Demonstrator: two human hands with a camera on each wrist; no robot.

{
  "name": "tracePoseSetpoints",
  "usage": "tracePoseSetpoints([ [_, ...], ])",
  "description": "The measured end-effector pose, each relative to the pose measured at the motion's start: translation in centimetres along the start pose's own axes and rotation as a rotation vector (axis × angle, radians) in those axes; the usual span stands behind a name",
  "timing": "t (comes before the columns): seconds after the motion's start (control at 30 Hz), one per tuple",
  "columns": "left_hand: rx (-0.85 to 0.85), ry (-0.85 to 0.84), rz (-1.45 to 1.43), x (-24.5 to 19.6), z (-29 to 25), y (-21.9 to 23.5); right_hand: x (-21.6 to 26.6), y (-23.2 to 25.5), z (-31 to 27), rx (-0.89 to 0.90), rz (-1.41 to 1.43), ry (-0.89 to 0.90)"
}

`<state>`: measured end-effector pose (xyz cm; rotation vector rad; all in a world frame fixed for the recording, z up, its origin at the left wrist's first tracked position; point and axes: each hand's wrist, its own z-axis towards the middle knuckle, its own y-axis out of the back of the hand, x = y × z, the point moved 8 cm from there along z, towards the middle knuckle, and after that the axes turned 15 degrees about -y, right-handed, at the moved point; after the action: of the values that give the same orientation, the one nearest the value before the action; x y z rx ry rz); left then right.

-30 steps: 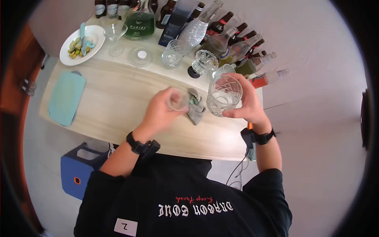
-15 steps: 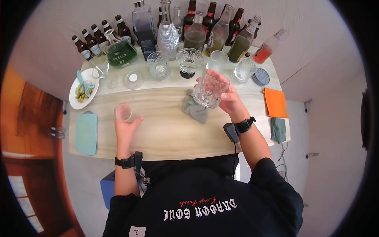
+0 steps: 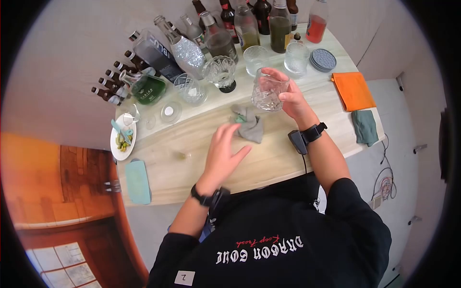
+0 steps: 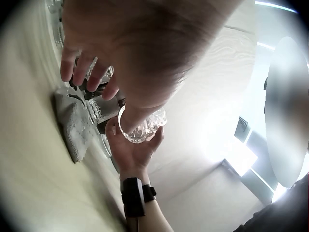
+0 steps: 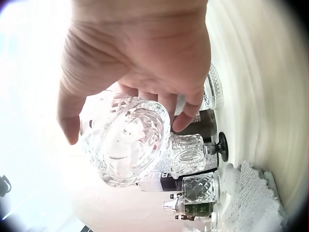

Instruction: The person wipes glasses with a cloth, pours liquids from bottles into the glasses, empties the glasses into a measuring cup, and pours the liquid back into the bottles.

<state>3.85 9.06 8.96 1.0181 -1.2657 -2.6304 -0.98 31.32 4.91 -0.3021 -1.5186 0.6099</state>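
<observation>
My right hand (image 3: 297, 102) grips a clear cut-glass tumbler (image 3: 267, 96), held up over the table. In the right wrist view the thumb and fingers curl round the tumbler (image 5: 128, 145), its mouth turned toward the camera. My left hand (image 3: 222, 156) is spread and holds nothing, its fingertips close to a crumpled grey cloth (image 3: 253, 128). The left wrist view shows those fingers loosely extended, with the cloth (image 4: 72, 125) beyond them. To the left of that hand, a small clear glass (image 3: 183, 155) stands on the wooden tabletop, blurred.
Along the back stand a stemmed glass bowl (image 3: 221, 72), a patterned tumbler (image 3: 190, 90) and many bottles, including a green decanter (image 3: 148, 90). A plate (image 3: 116, 149) of green pieces and a turquoise board (image 3: 138, 182) lie left. An orange cloth (image 3: 354, 91) and dark green cloth (image 3: 364, 127) lie right.
My left hand has let go of the small glass at the left of the table and moved right toward the grey cloth. The right hand keeps hold of the tumbler. The head view has shifted.
</observation>
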Motion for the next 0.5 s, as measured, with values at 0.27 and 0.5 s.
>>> tracePoseSetpoints([
  [0.27,0.187,-0.021,0.246,3.7,3.2,-5.7,-0.6,1.0,-0.2,0.012,0.099,0.006],
  [0.5,-0.389,0.345,-0.69,9.3,4.6,-4.0,-1.9,-0.2,0.1,0.07,0.162,-0.017],
])
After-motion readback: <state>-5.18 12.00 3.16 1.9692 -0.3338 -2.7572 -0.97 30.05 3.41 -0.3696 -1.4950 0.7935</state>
